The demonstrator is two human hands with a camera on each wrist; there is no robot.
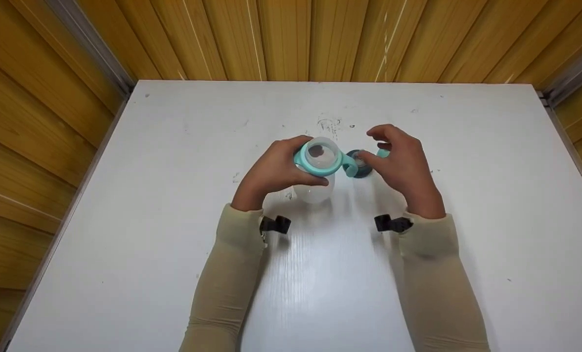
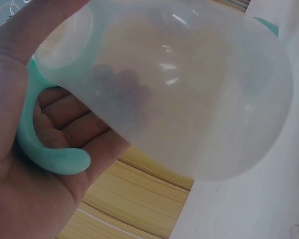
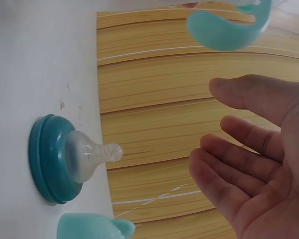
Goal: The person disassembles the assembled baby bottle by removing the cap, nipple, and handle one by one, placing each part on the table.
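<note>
Baby bottle (image 1: 314, 188), translucent and empty as far as can be seen, is held by the left hand (image 1: 271, 171) just above the white surface (image 1: 173, 234), near its middle. The fingers are curled round the bottle's neck, where a mint handle ring (image 1: 320, 159) is fitted; in the left wrist view one mint handle (image 2: 50, 154) is seen hooked over the fingers (image 2: 70, 119). The mouth of the bottle is uncovered.

A dark teal screw collar with a clear silicone teat (image 3: 65, 157) is stood on the surface just to the right of the bottle, teat upward, touched by nothing. The right hand (image 1: 401, 164) is held over and beside it with relaxed, slightly bent fingers (image 3: 229, 159) that grip nothing. A further mint piece (image 3: 94, 226) lies close to the collar; what it is cannot be told.

As a judgement, the bottle is in parts: the handle ring is already seated on the neck, while the teat and collar are not yet on it. Joining the collar to the bottle's mouth and screwing it tight appears to be what is left.
</note>
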